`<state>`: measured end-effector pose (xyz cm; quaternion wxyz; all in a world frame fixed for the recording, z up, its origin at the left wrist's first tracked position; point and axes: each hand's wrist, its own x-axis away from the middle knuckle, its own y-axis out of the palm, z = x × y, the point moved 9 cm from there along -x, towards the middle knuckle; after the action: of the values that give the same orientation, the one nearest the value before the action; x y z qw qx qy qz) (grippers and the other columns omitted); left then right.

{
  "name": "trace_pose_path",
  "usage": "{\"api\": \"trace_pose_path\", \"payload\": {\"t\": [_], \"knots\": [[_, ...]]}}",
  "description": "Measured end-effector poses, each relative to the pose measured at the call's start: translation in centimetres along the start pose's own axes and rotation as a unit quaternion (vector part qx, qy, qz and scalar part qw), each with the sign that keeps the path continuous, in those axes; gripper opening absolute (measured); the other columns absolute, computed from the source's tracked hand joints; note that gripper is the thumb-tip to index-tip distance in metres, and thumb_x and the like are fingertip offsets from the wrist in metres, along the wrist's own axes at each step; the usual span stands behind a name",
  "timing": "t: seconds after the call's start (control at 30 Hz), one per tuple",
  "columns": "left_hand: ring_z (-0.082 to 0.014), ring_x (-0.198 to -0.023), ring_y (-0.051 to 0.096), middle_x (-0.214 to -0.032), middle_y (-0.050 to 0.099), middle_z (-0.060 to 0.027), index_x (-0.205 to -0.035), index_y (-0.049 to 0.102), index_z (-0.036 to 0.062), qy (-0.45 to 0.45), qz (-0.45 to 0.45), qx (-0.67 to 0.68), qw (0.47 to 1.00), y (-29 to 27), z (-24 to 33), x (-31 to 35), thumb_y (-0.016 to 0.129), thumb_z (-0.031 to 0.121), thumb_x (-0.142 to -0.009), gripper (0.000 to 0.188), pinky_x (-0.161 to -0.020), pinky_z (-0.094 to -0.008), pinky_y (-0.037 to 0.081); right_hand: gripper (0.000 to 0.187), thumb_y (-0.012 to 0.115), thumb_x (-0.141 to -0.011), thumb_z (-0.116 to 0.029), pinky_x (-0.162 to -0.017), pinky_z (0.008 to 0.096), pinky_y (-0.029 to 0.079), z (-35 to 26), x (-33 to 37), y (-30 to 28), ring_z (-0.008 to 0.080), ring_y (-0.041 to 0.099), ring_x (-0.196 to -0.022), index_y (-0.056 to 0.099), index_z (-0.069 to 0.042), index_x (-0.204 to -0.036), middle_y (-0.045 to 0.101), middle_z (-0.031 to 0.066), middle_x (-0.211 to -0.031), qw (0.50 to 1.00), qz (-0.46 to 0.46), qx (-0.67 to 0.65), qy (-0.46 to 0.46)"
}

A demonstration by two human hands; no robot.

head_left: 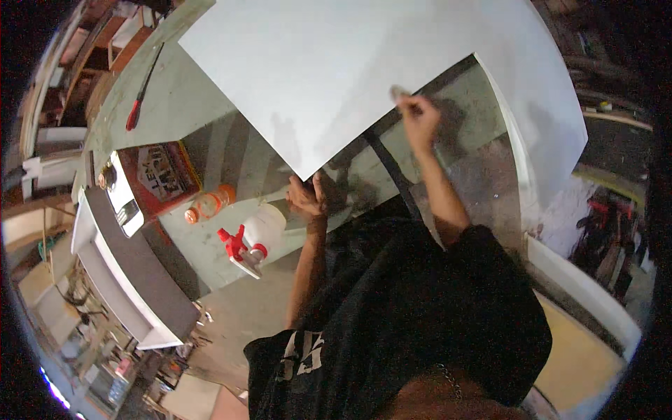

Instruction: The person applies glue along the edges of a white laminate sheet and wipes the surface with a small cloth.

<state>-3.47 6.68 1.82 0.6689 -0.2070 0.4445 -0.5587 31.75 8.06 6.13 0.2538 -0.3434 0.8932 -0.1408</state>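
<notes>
A large white sheet point(336, 77) spreads across the work surface, one corner pointing toward me. My left hand point(308, 196) is at that corner, its fingers curled and closed on the tip. Farther right, along the near edge of the sheet, my right hand point(420, 122) is raised with its fingers pinched together. Its fingertips are smeared by motion, so whatever they hold cannot be made out. Just left of my left hand lies a white spray bottle point(266, 227) with a red trigger head. Beyond it is an orange bottle point(210, 203).
A red printed package point(161, 178) lies left of the bottles, with a white flat object point(122, 199) beside it. A thin red-handled tool point(134, 114) is at the far left. A grey-and-white panel piece point(133, 273) stands at the left edge. A white curved sheet point(546, 105) hangs at the right.
</notes>
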Motion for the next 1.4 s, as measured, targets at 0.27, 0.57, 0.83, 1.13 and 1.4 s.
{"api": "trace_pose_path", "payload": {"t": [0.27,0.57,0.83,1.13,1.4], "knots": [[-0.0417,-0.076,0.060,-0.089,0.065,-0.0225,-0.101,0.058,-0.0019,-0.064,-0.101,0.111,0.987,0.1,0.4,-0.6,0.055,0.030,-0.097,0.033,-0.070,-0.0477,0.042,0.024,0.081,-0.080,-0.025,-0.070,0.0316,0.052,9.2,-10.3,-7.7,0.0141,0.065,-0.074,0.072,-0.006,-0.093,0.071,0.0045,-0.082,0.985,0.148,0.029,0.081],[-0.0433,-0.081,0.059,-0.092,0.067,-0.0215,-0.114,0.058,-0.0059,-0.070,-0.102,0.119,0.985,0.6,0.2,-0.2,0.054,0.031,-0.097,0.041,-0.080,-0.0510,0.039,0.015,0.069,-0.086,-0.007,-0.075,0.0384,0.053,-5.0,-3.3,4.2,0.0278,0.067,-0.086,0.073,-0.007,-0.100,0.070,0.0123,-0.094,0.978,-0.159,0.117,-0.068],[-0.0388,-0.082,0.058,-0.095,0.063,-0.0212,-0.110,0.060,-0.0044,-0.063,-0.086,0.116,0.987,0.6,0.4,-0.4,0.053,0.027,-0.096,0.035,-0.081,-0.0463,0.036,0.017,0.070,-0.091,-0.017,-0.077,0.0327,0.053,0.6,6.1,-5.4,0.0150,0.066,-0.089,0.070,-0.002,-0.100,0.070,0.0061,-0.098,0.977,0.031,-0.058,0.201],[-0.0389,-0.082,0.056,-0.089,0.063,-0.0199,-0.105,0.062,-0.0050,-0.045,-0.132,0.105,0.985,2.7,-3.7,2.4,0.052,0.028,-0.096,0.036,-0.077,-0.0470,0.034,0.016,0.077,-0.086,-0.015,-0.055,0.0201,0.041,1.4,5.9,1.6,0.0013,0.049,-0.062,0.067,-0.004,-0.087,0.059,-0.0033,-0.068,0.915,0.213,-0.246,0.238],[-0.0400,-0.083,0.057,-0.092,0.064,-0.0213,-0.111,0.061,-0.0056,-0.057,-0.177,0.093,0.978,2.6,-1.8,1.4,0.050,0.027,-0.097,0.037,-0.077,-0.0494,0.035,0.018,0.078,-0.085,-0.013,-0.051,0.0209,0.037,6.1,0.4,-1.6,0.0015,0.050,-0.055,0.064,-0.005,-0.077,0.054,-0.0053,-0.059,0.896,0.245,-0.208,0.307]]}}
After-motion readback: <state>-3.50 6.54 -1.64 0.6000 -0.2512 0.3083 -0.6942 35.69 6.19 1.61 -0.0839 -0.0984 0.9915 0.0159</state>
